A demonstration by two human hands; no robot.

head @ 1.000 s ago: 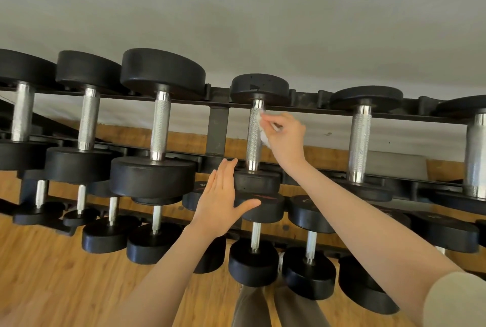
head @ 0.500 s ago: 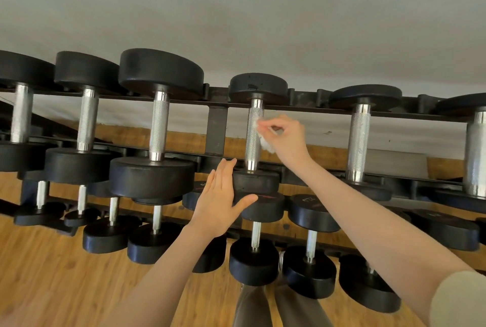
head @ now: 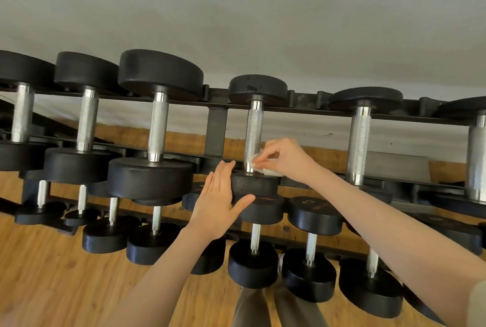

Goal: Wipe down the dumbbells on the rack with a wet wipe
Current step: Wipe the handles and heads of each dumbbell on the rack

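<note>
A black rack [head: 217, 127] is seen from above, with dumbbells laid across its rails in two tiers over a wooden floor [head: 52, 287]. The small dumbbell [head: 254, 132] near frame centre lies on the upper tier, its knurled metal handle running from 12 to 6 o'clock between two black end weights. A white wet wipe [head: 263, 167] is pinched between thumb and fingertips of the right hand [head: 285, 158] and is pressed against the 6 o'clock end of that handle, just above the near end weight; the wipe lies at 3 o'clock of the handle, touching it. The left hand [head: 218, 204] is kept released, fingers straight and together, laid flat against the 9 o'clock side of the near end weight, thumb spread toward 3 o'clock under its rim. Nothing is held in the left hand. A large dumbbell [head: 157, 127] is noted at 9 o'clock of the small one, and another dumbbell [head: 361, 137] at 3 o'clock, both apart from the hands. Smaller dumbbells are seen on the lower tier [head: 311, 245] toward 6 o'clock. A grey wall [head: 236, 11] fills the 12 o'clock part of the view.
</note>
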